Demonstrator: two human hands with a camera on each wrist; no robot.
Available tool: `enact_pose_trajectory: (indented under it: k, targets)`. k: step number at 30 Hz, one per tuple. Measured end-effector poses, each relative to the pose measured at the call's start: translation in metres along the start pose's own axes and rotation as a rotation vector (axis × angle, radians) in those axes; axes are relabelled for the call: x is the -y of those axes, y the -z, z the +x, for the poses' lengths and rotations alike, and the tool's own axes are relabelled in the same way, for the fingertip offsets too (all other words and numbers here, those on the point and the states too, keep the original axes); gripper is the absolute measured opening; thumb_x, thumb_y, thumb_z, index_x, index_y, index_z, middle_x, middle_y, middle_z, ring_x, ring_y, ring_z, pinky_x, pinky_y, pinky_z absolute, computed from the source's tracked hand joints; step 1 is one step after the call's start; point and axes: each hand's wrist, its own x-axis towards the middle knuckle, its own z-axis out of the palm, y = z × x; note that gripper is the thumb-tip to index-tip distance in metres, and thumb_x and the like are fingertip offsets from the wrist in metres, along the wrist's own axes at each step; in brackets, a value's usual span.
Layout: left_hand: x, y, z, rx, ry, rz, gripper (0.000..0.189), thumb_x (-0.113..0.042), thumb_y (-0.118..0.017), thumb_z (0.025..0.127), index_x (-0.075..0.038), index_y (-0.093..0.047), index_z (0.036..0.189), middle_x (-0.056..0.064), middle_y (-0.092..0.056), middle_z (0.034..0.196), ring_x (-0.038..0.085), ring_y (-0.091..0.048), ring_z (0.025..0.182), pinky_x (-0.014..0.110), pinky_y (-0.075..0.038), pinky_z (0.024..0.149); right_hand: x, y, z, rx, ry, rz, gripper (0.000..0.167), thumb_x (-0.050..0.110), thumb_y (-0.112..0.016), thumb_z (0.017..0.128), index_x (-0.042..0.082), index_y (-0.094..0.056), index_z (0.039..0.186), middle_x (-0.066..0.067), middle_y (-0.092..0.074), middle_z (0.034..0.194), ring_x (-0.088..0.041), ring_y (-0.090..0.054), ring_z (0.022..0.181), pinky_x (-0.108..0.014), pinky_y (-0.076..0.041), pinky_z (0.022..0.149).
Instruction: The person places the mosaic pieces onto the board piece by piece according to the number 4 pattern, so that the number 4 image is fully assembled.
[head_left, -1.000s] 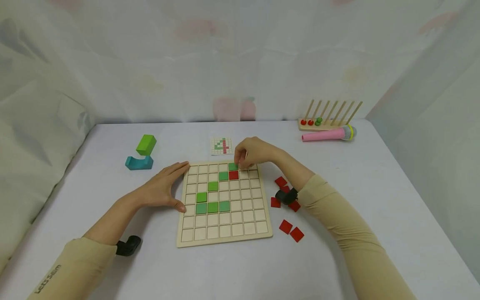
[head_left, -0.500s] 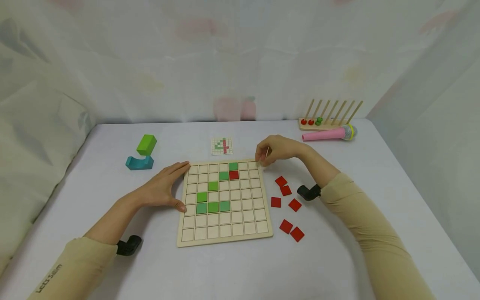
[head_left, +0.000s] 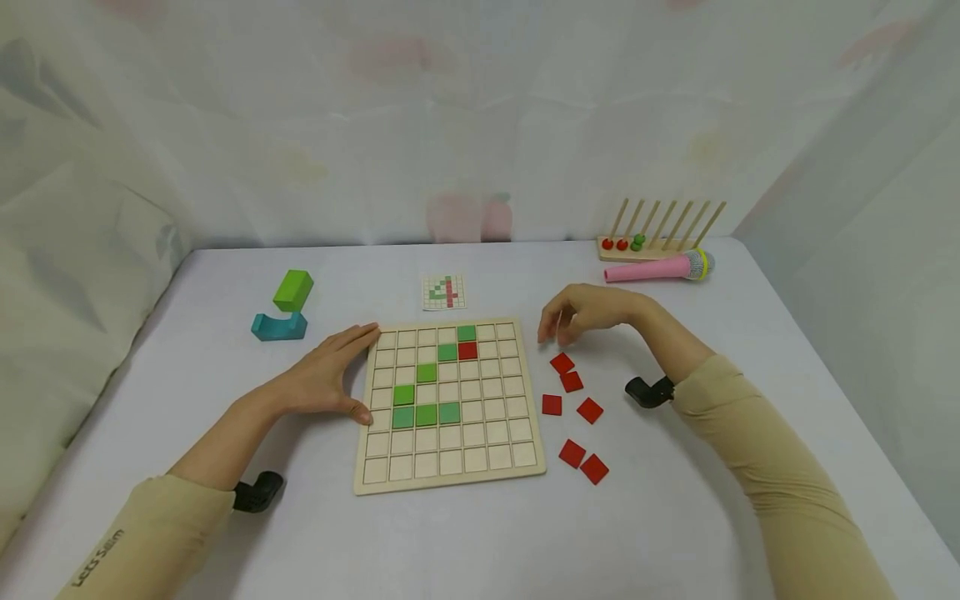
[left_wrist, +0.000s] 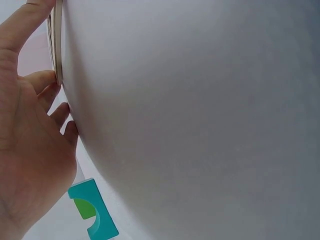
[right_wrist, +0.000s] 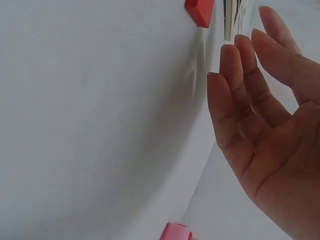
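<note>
A square wooden grid board (head_left: 450,483) lies on the white table, with several green tiles (head_left: 426,372) and one red tile (head_left: 467,350) in its cells. My left hand (head_left: 322,377) rests at the board's left side, thumb and fingers spread along the edge; the left wrist view shows the fingertips (left_wrist: 47,77) touching that edge. Right of the board, several loose red tiles (head_left: 572,452) are scattered. Above the farthest of them hovers my right hand (head_left: 588,310), fingers loosely bent. In the right wrist view nothing is between its fingers (right_wrist: 230,65).
A small pattern card (head_left: 444,293) lies beyond the board. At the left are a green block (head_left: 292,290) and a teal arch block (head_left: 279,327). A pink toy microphone (head_left: 652,269) lies before a wooden peg rack (head_left: 637,255) at the back right.
My right hand has moved right and toward me, from the board's top cells to over the loose red tiles. The left hand stays in place.
</note>
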Motion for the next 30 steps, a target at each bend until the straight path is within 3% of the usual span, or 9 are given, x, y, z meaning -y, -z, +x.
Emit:
enact_pose_trajectory:
  k: [8, 18, 30]
  targets:
    - [-0.001, 0.0, -0.001, 0.001, 0.001, 0.001, 0.135, -0.066, -0.086, 0.054, -0.008, -0.022, 0.158, 0.014, -0.019, 0.166, 0.045, -0.016, 0.152, 0.068, -0.022, 0.118, -0.007, -0.008, -0.005, 0.047, 0.038, 0.027, 0.037, -0.014, -0.054, 0.083, 0.009, -0.076, 0.103, -0.01, -0.074, 0.105, -0.022, -0.065, 0.084, -0.033, -0.055, 0.083]
    - [-0.001, 0.001, -0.001, 0.0, -0.003, 0.001, 0.134, -0.064, -0.087, 0.054, -0.007, -0.022, 0.157, 0.014, -0.019, 0.166, 0.045, -0.016, 0.152, 0.068, -0.022, 0.118, -0.013, -0.015, -0.004, 0.036, 0.022, -0.044, 0.041, -0.013, -0.064, 0.078, 0.018, -0.078, 0.1, -0.008, -0.064, 0.098, -0.019, -0.056, 0.086, -0.026, -0.05, 0.077]
    - [-0.001, 0.001, 0.0, 0.004, 0.002, 0.006, 0.136, -0.068, -0.085, 0.053, -0.008, -0.021, 0.158, 0.014, -0.019, 0.166, 0.044, -0.016, 0.152, 0.067, -0.022, 0.118, -0.016, -0.017, -0.005, 0.037, 0.038, -0.103, 0.044, -0.013, -0.069, 0.074, 0.02, -0.078, 0.101, -0.008, -0.061, 0.099, -0.02, -0.054, 0.086, -0.022, -0.047, 0.075]
